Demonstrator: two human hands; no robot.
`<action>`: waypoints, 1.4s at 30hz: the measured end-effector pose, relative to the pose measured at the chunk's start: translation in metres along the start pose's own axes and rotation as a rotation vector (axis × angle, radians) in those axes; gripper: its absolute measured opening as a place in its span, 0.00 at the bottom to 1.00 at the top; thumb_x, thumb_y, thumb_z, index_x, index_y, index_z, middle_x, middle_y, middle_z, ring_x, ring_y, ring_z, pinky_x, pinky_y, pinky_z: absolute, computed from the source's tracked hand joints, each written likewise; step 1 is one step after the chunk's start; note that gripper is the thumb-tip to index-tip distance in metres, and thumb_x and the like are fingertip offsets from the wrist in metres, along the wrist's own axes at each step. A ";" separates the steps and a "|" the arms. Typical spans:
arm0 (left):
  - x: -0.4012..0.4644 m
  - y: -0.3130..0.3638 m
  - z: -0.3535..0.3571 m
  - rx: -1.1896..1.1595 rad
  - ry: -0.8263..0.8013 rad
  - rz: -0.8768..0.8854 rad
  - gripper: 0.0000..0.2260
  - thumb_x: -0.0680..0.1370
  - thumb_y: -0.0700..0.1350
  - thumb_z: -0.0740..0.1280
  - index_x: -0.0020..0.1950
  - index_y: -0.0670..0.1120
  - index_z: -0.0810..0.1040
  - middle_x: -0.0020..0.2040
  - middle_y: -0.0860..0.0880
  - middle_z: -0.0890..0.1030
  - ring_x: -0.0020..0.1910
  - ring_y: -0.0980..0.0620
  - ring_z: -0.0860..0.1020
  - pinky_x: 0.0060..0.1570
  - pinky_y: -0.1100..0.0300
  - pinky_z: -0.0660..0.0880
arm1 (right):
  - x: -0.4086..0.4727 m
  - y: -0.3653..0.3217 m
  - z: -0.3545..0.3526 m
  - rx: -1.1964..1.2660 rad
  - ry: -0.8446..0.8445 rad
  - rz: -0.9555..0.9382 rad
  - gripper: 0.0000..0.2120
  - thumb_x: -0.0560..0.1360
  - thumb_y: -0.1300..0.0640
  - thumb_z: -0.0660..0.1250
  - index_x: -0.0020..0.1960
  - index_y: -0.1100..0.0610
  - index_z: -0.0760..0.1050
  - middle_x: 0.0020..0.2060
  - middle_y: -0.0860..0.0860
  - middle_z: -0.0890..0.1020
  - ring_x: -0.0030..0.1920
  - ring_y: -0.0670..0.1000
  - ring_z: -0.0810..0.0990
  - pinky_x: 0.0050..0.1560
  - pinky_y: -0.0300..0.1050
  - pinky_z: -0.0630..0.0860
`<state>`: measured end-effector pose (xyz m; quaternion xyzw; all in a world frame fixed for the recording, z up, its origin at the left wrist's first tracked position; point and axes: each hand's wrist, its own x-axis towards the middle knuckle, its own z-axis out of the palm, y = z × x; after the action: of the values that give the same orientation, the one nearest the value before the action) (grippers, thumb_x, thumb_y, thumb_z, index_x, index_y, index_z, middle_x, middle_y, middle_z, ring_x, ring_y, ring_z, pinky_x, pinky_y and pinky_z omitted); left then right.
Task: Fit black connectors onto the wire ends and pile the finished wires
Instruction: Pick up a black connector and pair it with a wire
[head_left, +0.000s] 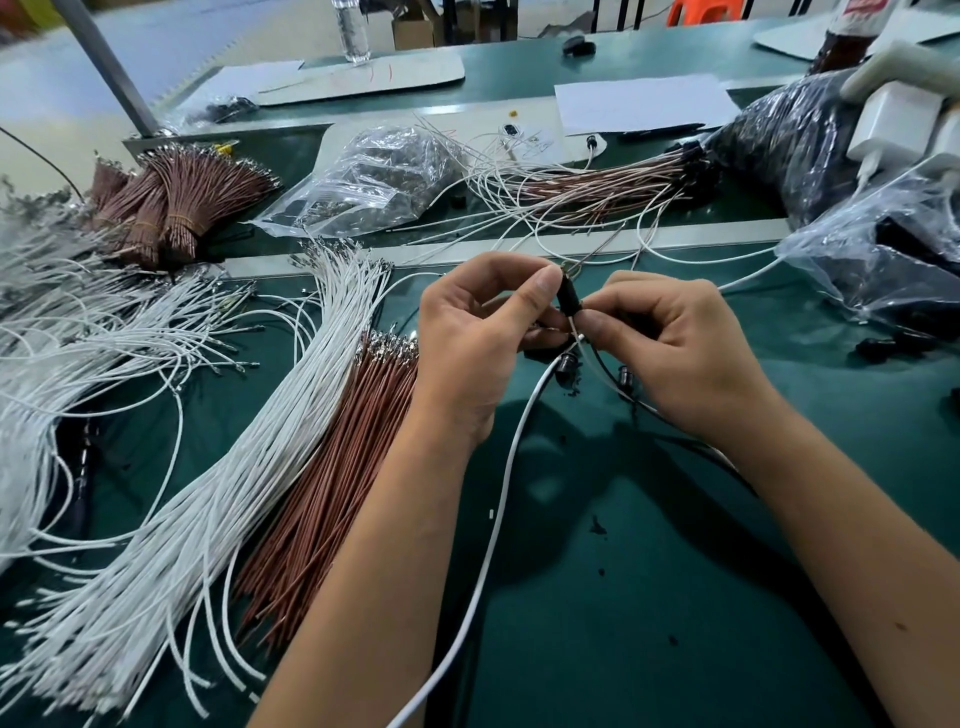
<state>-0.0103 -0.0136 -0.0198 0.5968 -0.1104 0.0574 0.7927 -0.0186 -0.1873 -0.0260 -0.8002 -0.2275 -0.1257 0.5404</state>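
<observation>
Pinching the black connector (569, 299) at frame centre, both the left hand (478, 332) and right hand (670, 343) are clamped; a misaligned wire end may be bent.

A long workbench (675, 597) covered in dark green matting fills the room ahead. A grey metal post (106, 67) rises at its far left. Beyond lie a pale floor (41, 73), cardboard boxes (413, 28) and an orange plastic stool (701, 10).
</observation>
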 end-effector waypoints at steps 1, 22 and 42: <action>0.000 0.000 0.000 0.002 0.003 -0.007 0.05 0.78 0.35 0.71 0.44 0.43 0.82 0.37 0.46 0.83 0.33 0.51 0.80 0.35 0.58 0.80 | 0.000 0.000 0.000 -0.025 -0.003 -0.009 0.10 0.79 0.63 0.72 0.47 0.48 0.84 0.36 0.43 0.80 0.36 0.41 0.76 0.40 0.33 0.69; -0.001 -0.003 0.002 0.074 0.063 0.022 0.04 0.78 0.35 0.71 0.43 0.40 0.82 0.35 0.45 0.84 0.31 0.50 0.83 0.34 0.59 0.80 | -0.001 -0.001 0.000 0.055 -0.016 0.047 0.09 0.79 0.59 0.73 0.44 0.46 0.84 0.34 0.41 0.81 0.36 0.41 0.76 0.40 0.36 0.71; -0.001 -0.001 0.001 0.089 0.059 0.020 0.05 0.77 0.35 0.72 0.41 0.40 0.81 0.34 0.42 0.82 0.31 0.48 0.80 0.36 0.50 0.83 | -0.003 0.002 -0.005 0.209 -0.122 0.160 0.05 0.78 0.57 0.72 0.45 0.52 0.86 0.35 0.43 0.84 0.36 0.38 0.78 0.42 0.28 0.71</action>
<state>-0.0111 -0.0149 -0.0207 0.6285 -0.0900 0.0877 0.7676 -0.0198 -0.1932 -0.0266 -0.7614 -0.2071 -0.0090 0.6142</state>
